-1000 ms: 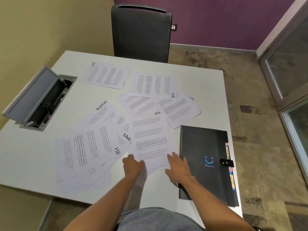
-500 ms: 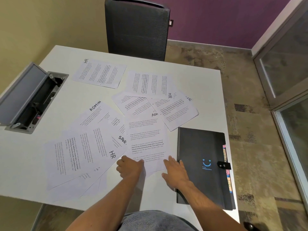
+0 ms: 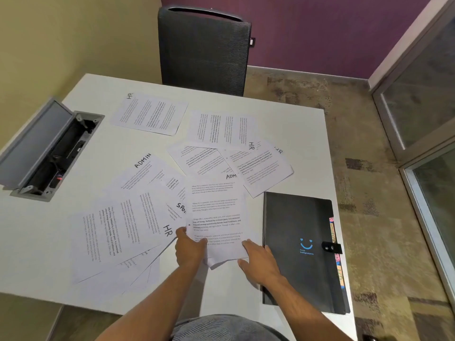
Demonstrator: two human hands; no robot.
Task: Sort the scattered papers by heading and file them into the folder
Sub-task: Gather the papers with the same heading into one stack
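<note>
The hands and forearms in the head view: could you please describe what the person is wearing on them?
Nothing is worn on them as far as this view shows. The left hand and the right hand are bare, with no gloves and no rings or watch that can be made out. Both forearms are bare too, with no sleeves in view. Grey patterned clothing shows at the bottom edge.

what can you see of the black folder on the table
The black folder lies flat and closed at the table's near right corner. Its cover looks matte, with a small blue smiley logo and text. A black snap strap wraps its right edge, where coloured index tabs stick out. The right hand rests against its left edge; a sheet's corner lies close to its top-left corner.
</note>
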